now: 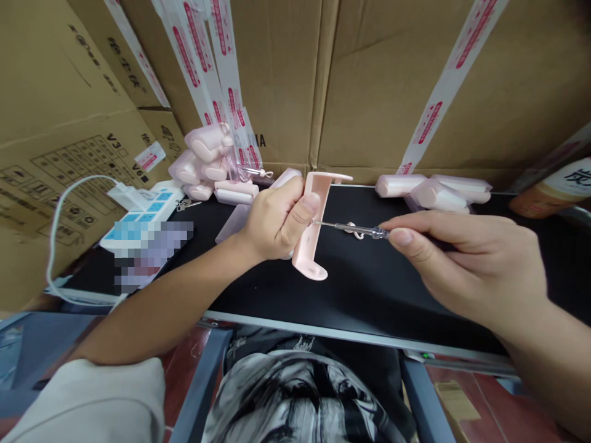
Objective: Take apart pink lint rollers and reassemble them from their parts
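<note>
Above the black tabletop (360, 283), my left hand (281, 215) grips a pink U-shaped plastic bracket (318, 212), its thumb pressed near the middle of the inner face. My right hand (471, 264) is closed round the handle of a screwdriver (344, 227) with a thin metal shaft and a clear collar. The shaft points left, and its tip meets the bracket beside my left thumb. Whether a screw sits under the tip is too small to tell. Behind the shaft, a small pink looped piece (355, 231) lies on the table.
Pink wrapped pieces (203, 154) are piled at the back left; more wrapped pieces (436, 189) lie at the back right. A power strip (143, 215), keys (188, 203) and a blurred-out phone-like object (154, 255) are on the left. Cardboard boxes (369, 92) wall the back. A bottle (554, 187) lies right.
</note>
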The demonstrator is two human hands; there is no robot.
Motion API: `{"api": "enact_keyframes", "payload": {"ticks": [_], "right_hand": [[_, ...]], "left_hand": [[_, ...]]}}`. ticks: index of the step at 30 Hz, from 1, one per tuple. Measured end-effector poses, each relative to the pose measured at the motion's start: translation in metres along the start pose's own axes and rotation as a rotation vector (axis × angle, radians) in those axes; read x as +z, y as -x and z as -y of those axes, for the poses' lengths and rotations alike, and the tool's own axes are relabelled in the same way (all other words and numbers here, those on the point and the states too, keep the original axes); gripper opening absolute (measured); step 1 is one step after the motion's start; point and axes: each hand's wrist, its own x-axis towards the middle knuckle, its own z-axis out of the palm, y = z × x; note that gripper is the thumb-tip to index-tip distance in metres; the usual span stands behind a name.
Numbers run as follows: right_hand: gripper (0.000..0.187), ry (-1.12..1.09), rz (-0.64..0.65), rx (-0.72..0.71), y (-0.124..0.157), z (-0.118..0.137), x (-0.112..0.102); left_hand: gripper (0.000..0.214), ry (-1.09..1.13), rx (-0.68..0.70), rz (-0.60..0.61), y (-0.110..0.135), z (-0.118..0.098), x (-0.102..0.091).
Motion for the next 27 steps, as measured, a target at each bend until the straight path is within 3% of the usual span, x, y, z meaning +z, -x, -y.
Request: {"api": "enact_keyframes", "payload": {"ticks": [4,16,27], "right_hand": [[0.022,-0.056,-0.011,0.026,0.001,-0.003,0.003],[0.032,-0.283,-0.015,0.133,-0.001,-0.020,0.017],[0.027,-0.259,-0.026,0.113,0.000,-0.013,0.015]], "left_hand": [[0.050,0.013,-0.071,0.017,0.000,-0.001,0.000],[0.049,0.099,-0.090,0.029,0.000,0.004,0.000],[0.062,0.165,-0.174,0.032,-0.003,-0.001,-0.002]]}}
